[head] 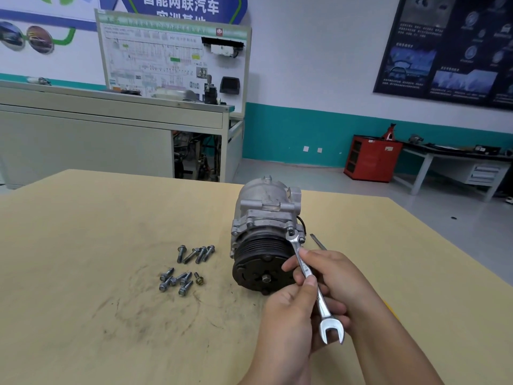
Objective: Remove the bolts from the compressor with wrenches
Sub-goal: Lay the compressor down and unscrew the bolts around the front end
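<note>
The compressor (pixel 266 218) lay on the bench (pixel 111 218), its pulley end facing near. The right hand (pixel 333 273) and the left hand (pixel 288 307) both gripped one wrench (pixel 308 270). Its far end met the compressor's flange and its near open end stuck out free. Loose bolts (pixel 183 269) lay in two clusters to the left.

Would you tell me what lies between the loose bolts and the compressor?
In the head view, only bare, scuffed tabletop separates the loose bolts from the compressor.
</note>
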